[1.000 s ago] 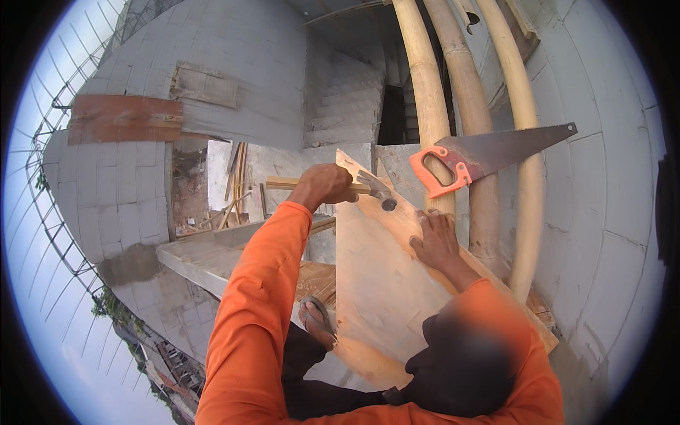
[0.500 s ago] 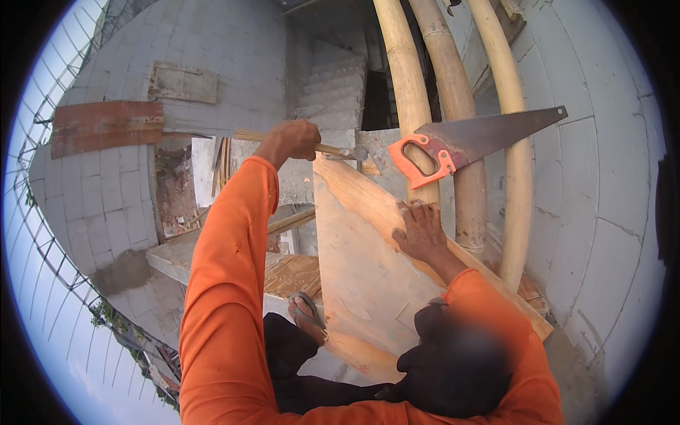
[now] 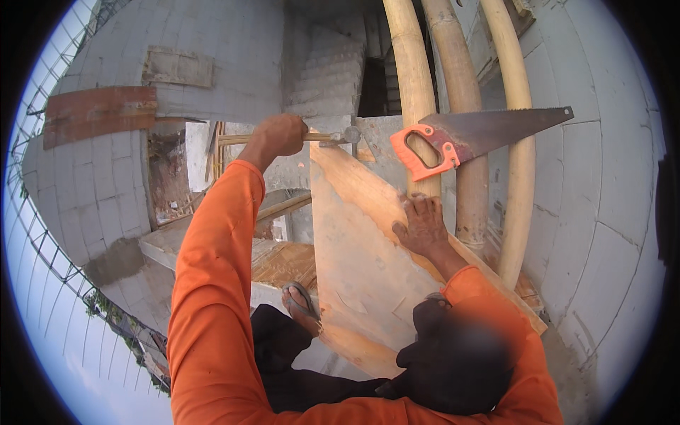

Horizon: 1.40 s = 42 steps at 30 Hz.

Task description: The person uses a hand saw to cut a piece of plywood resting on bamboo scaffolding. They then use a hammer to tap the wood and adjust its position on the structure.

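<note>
A hammer [image 3: 327,137] with a pale wooden handle is in my left hand [image 3: 281,134], whose fingers are wrapped round the handle. Its metal head hangs over the far corner of a plywood sheet [image 3: 354,248]; contact cannot be made out. The sheet is pale with a rough orange-brown band along its right edge. On that edge lies my right hand [image 3: 425,223], palm down, fingers stretched forward and thumb apart. Just beyond those fingertips stands a bamboo pole [image 3: 407,57]. A handsaw [image 3: 489,134] with an orange handle rests across the poles.
Two more bamboo poles [image 3: 453,64] [image 3: 517,92] rise at the right beside a grey block wall [image 3: 595,177]. Concrete stairs [image 3: 326,78] lie at the far side. My sandalled foot [image 3: 300,304] is left of the plywood, by a ledge [image 3: 205,248]. Open sky shows at left.
The view has shifted slightly, and the plywood's far corner sits higher in it. The hammer handle has turned from a slant to nearly level. My right hand stays on the plywood.
</note>
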Tool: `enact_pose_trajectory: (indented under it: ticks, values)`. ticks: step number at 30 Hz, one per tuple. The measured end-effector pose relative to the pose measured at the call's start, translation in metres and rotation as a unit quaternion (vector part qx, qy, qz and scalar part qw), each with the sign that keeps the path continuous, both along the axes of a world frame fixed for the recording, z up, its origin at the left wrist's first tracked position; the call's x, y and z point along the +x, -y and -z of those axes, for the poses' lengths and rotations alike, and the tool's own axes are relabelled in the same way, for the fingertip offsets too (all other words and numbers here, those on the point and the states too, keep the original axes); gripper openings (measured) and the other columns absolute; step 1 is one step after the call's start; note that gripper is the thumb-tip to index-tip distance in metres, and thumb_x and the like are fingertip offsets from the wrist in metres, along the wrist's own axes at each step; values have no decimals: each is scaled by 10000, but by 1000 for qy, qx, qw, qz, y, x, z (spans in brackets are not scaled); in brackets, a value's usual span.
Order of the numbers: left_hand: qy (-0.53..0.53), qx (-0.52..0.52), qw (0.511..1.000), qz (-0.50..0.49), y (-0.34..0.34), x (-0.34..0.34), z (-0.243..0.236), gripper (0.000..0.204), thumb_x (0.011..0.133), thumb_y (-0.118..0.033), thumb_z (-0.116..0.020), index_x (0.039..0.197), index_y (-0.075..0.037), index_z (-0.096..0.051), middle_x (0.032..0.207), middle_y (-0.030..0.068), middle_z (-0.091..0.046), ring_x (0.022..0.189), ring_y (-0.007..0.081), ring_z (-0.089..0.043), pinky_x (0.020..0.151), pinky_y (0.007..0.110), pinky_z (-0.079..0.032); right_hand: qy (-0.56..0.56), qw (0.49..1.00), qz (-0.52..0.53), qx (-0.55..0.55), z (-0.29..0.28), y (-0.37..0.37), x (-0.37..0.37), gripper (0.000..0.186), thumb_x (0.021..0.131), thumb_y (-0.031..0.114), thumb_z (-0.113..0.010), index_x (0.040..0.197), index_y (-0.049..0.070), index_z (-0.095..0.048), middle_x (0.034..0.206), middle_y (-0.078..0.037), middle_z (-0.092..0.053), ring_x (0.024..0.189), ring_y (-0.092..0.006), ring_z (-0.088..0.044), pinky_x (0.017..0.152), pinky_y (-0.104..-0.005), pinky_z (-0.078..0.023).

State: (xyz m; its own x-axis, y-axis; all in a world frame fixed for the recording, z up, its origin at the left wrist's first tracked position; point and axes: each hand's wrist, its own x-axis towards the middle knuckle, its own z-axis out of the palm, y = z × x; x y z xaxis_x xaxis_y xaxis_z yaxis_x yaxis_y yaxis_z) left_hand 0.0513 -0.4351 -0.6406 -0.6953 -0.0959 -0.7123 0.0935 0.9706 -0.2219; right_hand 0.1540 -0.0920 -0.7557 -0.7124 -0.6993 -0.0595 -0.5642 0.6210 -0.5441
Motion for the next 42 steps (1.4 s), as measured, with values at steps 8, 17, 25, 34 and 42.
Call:
enact_pose_trajectory:
  ticks: [8, 17, 25, 34, 42]
  values:
    - [-206, 230, 883, -354, 75, 125, 104, 176, 759, -172, -575, 857, -44, -646, 771, 159, -660, 744, 298, -645, 670, 403, -500, 10, 1000, -13, -12, -6, 1, -4, 599, 816, 340, -587, 1322, 47, -456, 1158, -147, -474, 1209, -260, -412, 1028, -463, -255]
    - [-317, 253, 656, -637, 36, 184, 68, 92, 717, -86, -600, 739, 1, -582, 613, 55, -539, 488, 142, -504, 450, 303, -402, 14, 998, -25, 48, -5, 3, -4, 601, 834, 351, -550, 1337, 38, -446, 1164, -139, -438, 1222, -263, -390, 1048, -487, -214]
    - [-270, 450, 450, -723, -70, 211, 30, 132, 888, -136, -617, 858, -64, -510, 650, 35, -533, 461, 133, -500, 432, 283, -453, -16, 999, -26, 9, -6, 7, 1, 615, 783, 322, -597, 1291, -3, -479, 1135, -170, -456, 1187, -307, -409, 1019, -495, -244]
    - [-419, 453, 73, -784, -155, 118, 81, 173, 886, -95, -577, 976, -40, -439, 684, 34, -475, 492, 135, -480, 431, 311, -425, -11, 999, -41, 5, -10, 8, -1, 624, 776, 311, -622, 1287, -11, -467, 1157, -187, -454, 1183, -315, -401, 995, -481, -264]
    - [-472, 440, 60, -762, -158, 121, 67, 210, 868, -50, -565, 1009, 6, -420, 711, 76, -488, 486, 162, -497, 408, 319, -453, -22, 999, -28, 3, -5, 2, -4, 620, 784, 327, -609, 1281, -16, -468, 1157, -197, -456, 1175, -321, -393, 997, -482, -261]
